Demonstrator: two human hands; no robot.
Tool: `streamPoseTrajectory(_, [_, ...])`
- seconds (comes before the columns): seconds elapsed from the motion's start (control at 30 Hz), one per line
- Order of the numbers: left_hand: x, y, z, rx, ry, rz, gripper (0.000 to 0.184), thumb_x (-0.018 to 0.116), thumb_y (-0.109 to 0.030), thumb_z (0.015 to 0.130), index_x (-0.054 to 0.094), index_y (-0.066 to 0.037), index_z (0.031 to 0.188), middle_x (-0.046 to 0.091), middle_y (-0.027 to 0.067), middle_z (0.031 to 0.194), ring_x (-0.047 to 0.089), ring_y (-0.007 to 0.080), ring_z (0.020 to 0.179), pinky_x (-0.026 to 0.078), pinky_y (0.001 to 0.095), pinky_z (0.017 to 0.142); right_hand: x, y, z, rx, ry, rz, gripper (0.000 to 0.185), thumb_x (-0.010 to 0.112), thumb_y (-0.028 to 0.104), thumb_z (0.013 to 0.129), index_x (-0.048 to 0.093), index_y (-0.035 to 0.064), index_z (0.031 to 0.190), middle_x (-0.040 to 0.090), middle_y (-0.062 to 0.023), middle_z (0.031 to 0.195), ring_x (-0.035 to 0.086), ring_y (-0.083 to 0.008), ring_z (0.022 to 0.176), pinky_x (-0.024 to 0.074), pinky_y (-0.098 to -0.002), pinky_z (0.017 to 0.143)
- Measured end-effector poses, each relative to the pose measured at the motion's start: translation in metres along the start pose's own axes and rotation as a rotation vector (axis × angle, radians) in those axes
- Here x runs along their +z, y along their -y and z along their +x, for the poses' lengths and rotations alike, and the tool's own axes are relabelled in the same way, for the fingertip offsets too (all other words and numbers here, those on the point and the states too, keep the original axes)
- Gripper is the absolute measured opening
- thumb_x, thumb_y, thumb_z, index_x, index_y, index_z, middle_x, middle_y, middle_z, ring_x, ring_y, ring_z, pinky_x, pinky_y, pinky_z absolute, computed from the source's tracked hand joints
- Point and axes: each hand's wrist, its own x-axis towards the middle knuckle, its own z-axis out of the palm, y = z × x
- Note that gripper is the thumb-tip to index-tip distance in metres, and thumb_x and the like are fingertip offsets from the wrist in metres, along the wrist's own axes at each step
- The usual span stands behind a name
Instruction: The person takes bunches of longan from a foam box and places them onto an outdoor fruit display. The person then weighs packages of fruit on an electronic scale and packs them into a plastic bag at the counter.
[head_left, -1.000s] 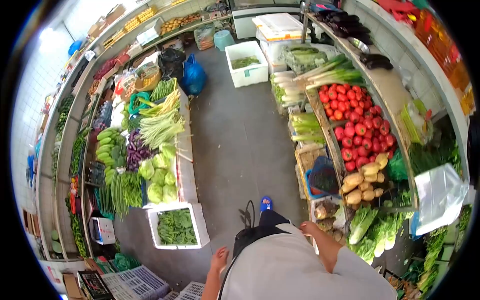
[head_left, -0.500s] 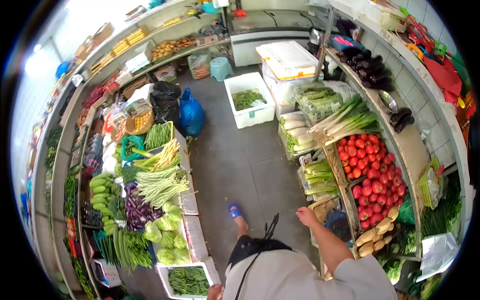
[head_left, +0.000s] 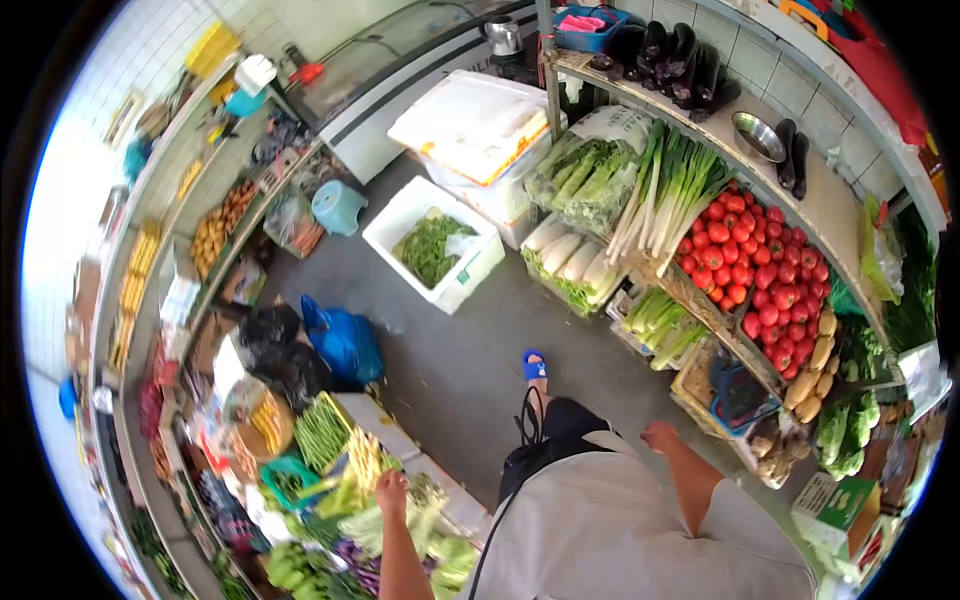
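Observation:
My left hand is raised over the left vegetable display, overlapping the yellow beans in view; its fingers are loosely curled and too small to read. Nearby lie green beans and a green basket. On the other side, my right hand hangs over the floor, fingers curled, left of a crate with a blue basket. Whether either hand holds anything cannot be made out. A blue slipper shows on one foot.
Ahead stands a white foam box of greens beside stacked lidded boxes. Tomatoes, leeks and celery fill the right side. A blue bag and turquoise stool stand on the left floor.
The view has turned and moved forward along the aisle. My left hand has risen from beside the foam box of leafy greens to over the display. My right hand has lowered nearer my body.

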Motion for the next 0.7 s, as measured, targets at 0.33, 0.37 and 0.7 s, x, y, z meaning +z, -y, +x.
streamPoseTrajectory(0.33, [0.067, -0.049, 0.052, 0.248, 0.181, 0.922, 0.033, 0.067, -0.022, 0.092, 0.058, -0.008, 0.121, 0.064, 0.0046, 0.08, 0.061, 0.0182, 0.069, 0.05, 0.0328, 0.059, -0.024, 0.212, 0.268, -0.099, -0.014, -0.043, 0.042, 0.068, 0.033, 0.086, 0.064, 0.0087, 0.12, 0.065, -0.021, 0.116, 0.063, -0.0374, 0.107, 0.0511, -0.048, 0.09])
streamPoseTrajectory(0.37, [0.068, -0.045, 0.056, 0.127, 0.246, 0.826, 0.033, 0.067, -0.023, 0.092, 0.058, -0.008, 0.121, 0.064, 0.0047, 0.081, 0.061, 0.0183, 0.07, 0.05, 0.033, 0.06, -0.093, 0.29, 0.241, -0.073, -0.05, 0.15, 0.044, 0.07, 0.036, 0.086, 0.064, 0.0045, 0.116, 0.066, -0.0225, 0.114, 0.064, -0.0368, 0.106, 0.0516, -0.0459, 0.089])
streamPoseTrajectory(0.7, [0.077, -0.122, 0.262, -0.166, 0.383, 0.436, 0.031, 0.068, -0.027, 0.091, 0.06, -0.011, 0.117, 0.067, 0.0059, 0.099, 0.064, 0.0192, 0.084, 0.053, 0.0347, 0.073, -0.267, 0.605, 0.382, -0.143, -0.074, 1.07, 0.03, 0.067, 0.029, 0.092, 0.062, 0.0077, 0.113, 0.067, -0.0039, 0.089, 0.064, -0.0128, 0.072, 0.0548, -0.0308, 0.062])
